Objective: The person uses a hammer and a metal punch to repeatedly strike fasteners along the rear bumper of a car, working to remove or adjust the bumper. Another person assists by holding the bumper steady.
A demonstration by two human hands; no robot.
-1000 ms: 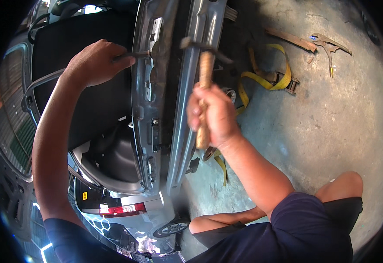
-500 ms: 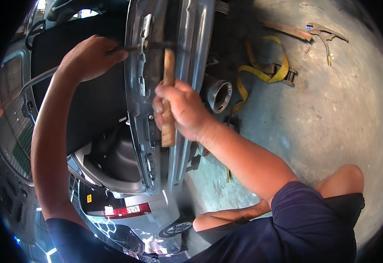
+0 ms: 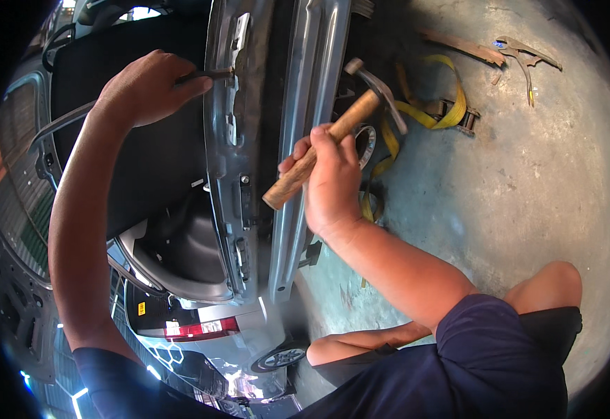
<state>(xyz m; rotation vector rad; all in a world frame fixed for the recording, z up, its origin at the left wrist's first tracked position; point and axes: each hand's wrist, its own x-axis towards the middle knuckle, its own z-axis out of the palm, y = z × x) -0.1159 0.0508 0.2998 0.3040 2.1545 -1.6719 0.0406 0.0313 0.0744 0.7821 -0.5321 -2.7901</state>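
Note:
My right hand point(image 3: 334, 178) is closed round the wooden handle of a hammer point(image 3: 357, 115). The hammer is tilted, its metal head up and to the right, apart from the car's rear body panel point(image 3: 257, 105). My left hand point(image 3: 150, 91) grips a short dark metal bar point(image 3: 216, 73), much of it hidden in the fist. The bar's far end meets the bare grey panel, beside a bright slotted metal strip point(image 3: 238, 42). Its exact tip shape is too small to tell. Behind my left hand stretches a flat black panel point(image 3: 137, 160) inside the car.
An exhaust tip point(image 3: 367, 143) shows partly behind my right hand. On the concrete floor point(image 3: 528, 181) lie a yellow ratchet strap point(image 3: 451, 117), a wooden strip point(image 3: 462, 47) and a plier-like metal tool point(image 3: 520, 54). A silver car with a red tail light point(image 3: 204, 329) stands at lower left.
The hammer has swung away from the bar, up and to the right, its handle turning from nearly upright to slanted. My left hand keeps the bar at the panel.

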